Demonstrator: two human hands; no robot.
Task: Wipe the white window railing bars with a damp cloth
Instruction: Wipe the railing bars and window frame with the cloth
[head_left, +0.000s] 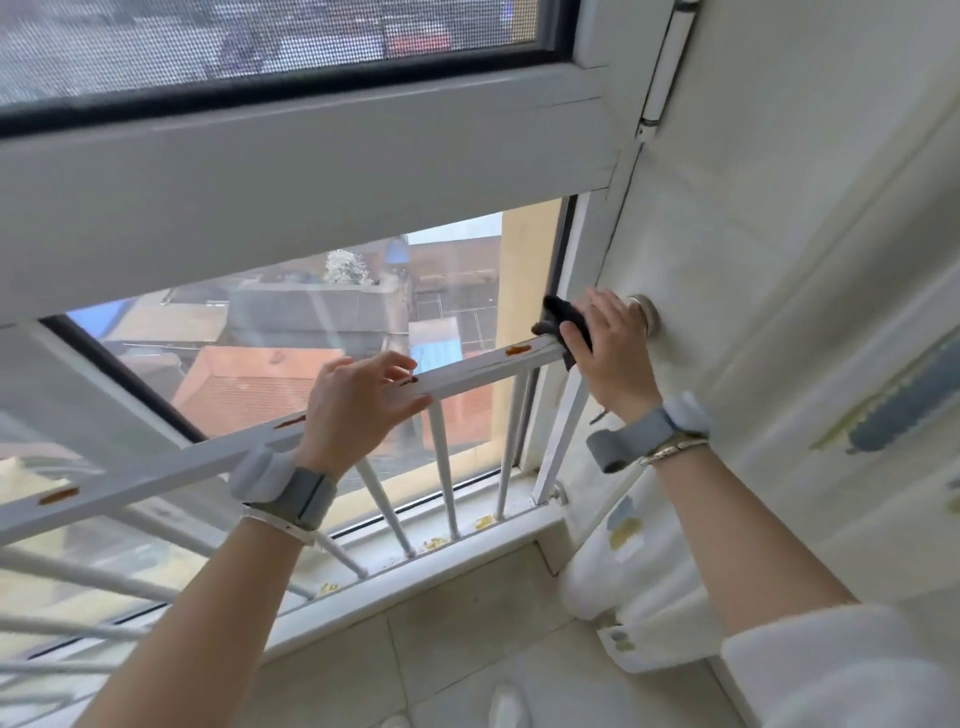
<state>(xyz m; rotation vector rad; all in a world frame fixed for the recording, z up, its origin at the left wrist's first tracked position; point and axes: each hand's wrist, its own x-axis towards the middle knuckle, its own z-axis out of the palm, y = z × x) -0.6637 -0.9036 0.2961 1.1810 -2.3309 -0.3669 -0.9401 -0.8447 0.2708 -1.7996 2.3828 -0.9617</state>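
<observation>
- Left hand, fingers spread loosely, steadies the top rail.
- Right hand pinches the dark cloth at the rail's wall end.
- Best drag leftward, firmly, over each reddish smear.

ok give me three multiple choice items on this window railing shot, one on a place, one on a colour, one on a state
1. Where is the cloth?
A. right end of the top rail
B. windowsill
C. floor

2. What colour is the cloth?
A. white
B. yellow
C. dark

3. What is the left hand doing?
A. gripping a vertical bar
B. resting on the top rail
C. hanging free

Answers:
1 A, the right hand presses it there beside the wall.
2 C, it looks near black against the white rail.
3 B, fingers extend over the rail.
</observation>
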